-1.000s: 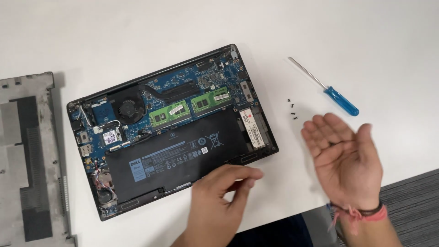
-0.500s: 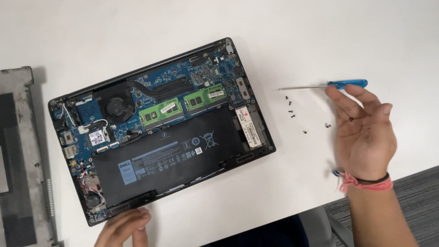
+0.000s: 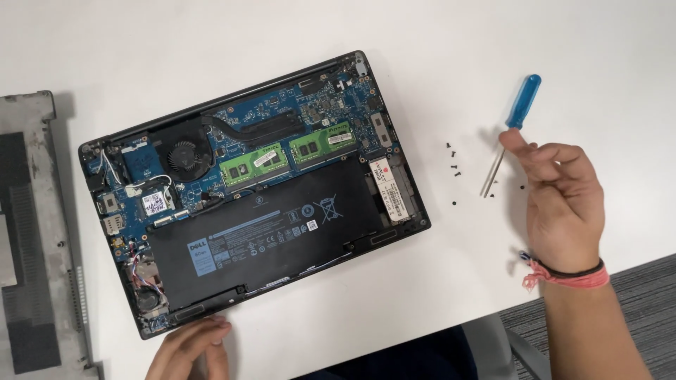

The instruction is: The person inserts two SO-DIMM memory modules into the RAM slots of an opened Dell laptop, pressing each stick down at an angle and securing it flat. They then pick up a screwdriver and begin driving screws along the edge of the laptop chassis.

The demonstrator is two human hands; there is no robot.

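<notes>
R hand (image 3: 563, 200) grip pinching blue screwdriver (image 3: 512, 127); L hand (image 3: 189, 346) flat, released, touching laptop (image 3: 282, 225) edge

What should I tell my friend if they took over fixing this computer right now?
Left hand: resting open on the table at the opened laptop's near edge.
Right hand: fingers pinching the blue-handled screwdriver, lifted off the table.
Done: the grey bottom cover is off, lying to the left; small black screws sit loose on the right.
Left: the black battery and the boards are in place.
</notes>
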